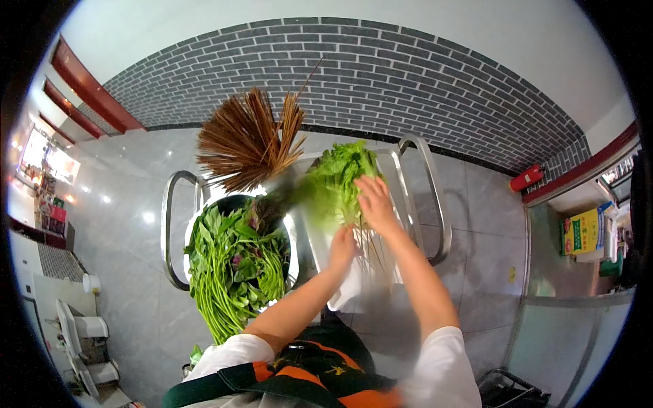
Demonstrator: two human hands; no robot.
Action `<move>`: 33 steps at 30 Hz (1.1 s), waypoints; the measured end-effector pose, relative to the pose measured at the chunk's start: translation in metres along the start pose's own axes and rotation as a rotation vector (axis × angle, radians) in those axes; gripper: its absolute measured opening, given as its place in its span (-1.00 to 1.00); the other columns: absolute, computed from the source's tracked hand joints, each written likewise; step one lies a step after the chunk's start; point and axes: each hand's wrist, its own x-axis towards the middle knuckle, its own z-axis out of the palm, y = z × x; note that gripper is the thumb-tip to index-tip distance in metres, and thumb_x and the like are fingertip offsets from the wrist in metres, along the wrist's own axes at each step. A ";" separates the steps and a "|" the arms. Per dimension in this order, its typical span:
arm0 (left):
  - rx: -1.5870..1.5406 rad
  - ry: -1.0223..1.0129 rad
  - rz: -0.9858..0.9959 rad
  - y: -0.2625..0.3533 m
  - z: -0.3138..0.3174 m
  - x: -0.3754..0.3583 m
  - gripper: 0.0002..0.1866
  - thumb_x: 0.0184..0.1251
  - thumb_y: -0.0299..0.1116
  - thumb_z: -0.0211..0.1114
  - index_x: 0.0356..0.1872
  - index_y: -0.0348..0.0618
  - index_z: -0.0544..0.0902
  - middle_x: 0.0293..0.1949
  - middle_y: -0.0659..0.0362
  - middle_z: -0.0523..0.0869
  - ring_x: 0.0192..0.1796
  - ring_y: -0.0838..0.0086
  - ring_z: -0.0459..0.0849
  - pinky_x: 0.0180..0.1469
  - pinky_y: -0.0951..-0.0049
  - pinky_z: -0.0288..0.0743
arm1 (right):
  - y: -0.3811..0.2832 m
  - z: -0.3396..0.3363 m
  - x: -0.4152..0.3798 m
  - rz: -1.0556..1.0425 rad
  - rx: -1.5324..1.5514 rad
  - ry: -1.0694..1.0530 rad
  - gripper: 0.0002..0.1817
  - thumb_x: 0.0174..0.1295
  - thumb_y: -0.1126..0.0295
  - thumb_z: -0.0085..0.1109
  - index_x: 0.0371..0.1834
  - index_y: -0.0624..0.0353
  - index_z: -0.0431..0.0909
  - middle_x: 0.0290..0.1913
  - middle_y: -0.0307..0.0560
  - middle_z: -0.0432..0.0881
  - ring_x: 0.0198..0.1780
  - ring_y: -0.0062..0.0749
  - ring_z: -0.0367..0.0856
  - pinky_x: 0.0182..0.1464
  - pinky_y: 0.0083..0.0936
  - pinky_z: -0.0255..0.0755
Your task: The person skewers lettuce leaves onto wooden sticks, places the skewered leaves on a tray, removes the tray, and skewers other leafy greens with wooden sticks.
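My right hand (375, 204) rests on a bunch of green lettuce leaves (337, 178) lying on a white tray (354, 285). My left hand (342, 248) is just below, on the tray near thin wooden skewers (373, 248); the blur hides what its fingers grip. A metal bowl (291, 253) heaped with long-stemmed leafy greens (235, 265) stands to the left. A fan of brown bamboo skewers (248, 139) sticks up behind the bowl.
Bowl and tray sit on a steel cart with curved rails (435, 197) over a grey tiled floor. A red fire extinguisher (527, 178) lies by the brick wall. A yellow-green carton (581, 231) stands at the right, white containers (88, 330) at the lower left.
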 end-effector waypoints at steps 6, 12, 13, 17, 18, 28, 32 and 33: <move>0.726 -0.089 0.114 0.002 -0.034 0.010 -0.55 0.18 -0.06 0.09 -0.04 -0.19 0.48 -0.26 0.06 0.57 -0.39 0.43 0.58 -0.39 0.52 0.48 | 0.011 0.022 -0.022 -0.074 -0.180 -0.052 -0.60 0.11 0.46 -0.09 0.08 -0.03 0.34 0.30 -0.18 0.05 0.32 -0.09 -0.06 0.25 -0.09 -0.08; 0.835 0.248 0.575 0.032 -0.063 -0.016 -0.69 0.14 -0.35 0.14 -0.10 -0.23 0.45 -0.35 0.07 0.48 -0.35 0.37 0.49 -0.27 0.41 0.38 | 0.012 -0.007 -0.007 -0.085 -0.011 0.014 -0.53 0.11 0.53 -0.11 0.15 0.00 0.26 0.29 -0.08 0.06 0.26 -0.15 0.11 0.23 -0.35 0.07; 0.787 0.272 0.592 0.020 -0.072 -0.012 -0.65 0.13 -0.42 0.13 -0.03 -0.24 0.39 -0.27 0.04 0.47 -0.28 0.34 0.49 -0.21 0.40 0.37 | 0.010 -0.014 -0.005 -0.044 0.109 0.010 -0.54 0.13 0.53 -0.13 0.16 0.00 0.25 0.29 -0.07 0.07 0.25 -0.14 0.13 0.22 -0.38 0.10; 0.853 0.393 0.500 -0.040 -0.084 -0.015 -0.63 0.08 -0.49 0.10 -0.02 -0.29 0.35 -0.20 -0.04 0.43 -0.15 0.20 0.44 -0.09 0.33 0.32 | 0.022 -0.031 -0.006 0.037 0.056 0.031 -0.58 0.18 0.51 -0.21 0.16 0.11 0.22 0.23 -0.03 0.16 0.22 -0.12 0.17 0.19 -0.40 0.12; 0.866 0.383 0.398 -0.045 -0.083 -0.019 -0.61 0.04 -0.53 0.08 -0.02 -0.31 0.34 -0.17 -0.08 0.42 -0.09 0.10 0.41 -0.04 0.27 0.29 | 0.033 -0.035 -0.010 0.098 -0.005 0.046 -0.59 0.17 0.44 -0.14 0.13 0.16 0.23 0.13 0.06 0.28 0.16 -0.09 0.23 0.14 -0.36 0.17; 0.954 0.465 0.341 -0.047 -0.079 -0.014 -0.71 -0.13 -0.56 0.14 -0.29 -0.30 0.34 -0.33 -0.06 0.43 -0.22 0.08 0.43 -0.16 0.23 0.30 | 0.077 -0.021 -0.093 0.387 -0.442 -0.113 -0.78 0.07 0.35 0.05 -0.28 0.24 0.34 -0.26 0.08 0.41 -0.19 -0.02 0.41 -0.18 -0.20 0.31; 0.888 0.438 0.002 -0.043 -0.082 0.002 -0.69 -0.14 -0.44 0.17 -0.32 -0.29 0.34 -0.32 -0.05 0.44 -0.23 0.07 0.45 -0.18 0.21 0.31 | 0.090 -0.007 -0.105 0.342 -0.490 0.034 -0.80 0.12 0.35 -0.01 -0.25 0.23 0.37 -0.25 0.09 0.42 -0.17 -0.05 0.40 -0.19 -0.20 0.30; 0.883 0.446 0.006 -0.040 -0.081 0.002 -0.69 -0.14 -0.44 0.17 -0.32 -0.29 0.34 -0.32 -0.05 0.44 -0.23 0.07 0.45 -0.18 0.21 0.31 | 0.089 -0.007 -0.105 0.332 -0.487 0.034 -0.80 0.12 0.35 -0.01 -0.25 0.23 0.37 -0.25 0.09 0.42 -0.17 -0.05 0.40 -0.19 -0.20 0.30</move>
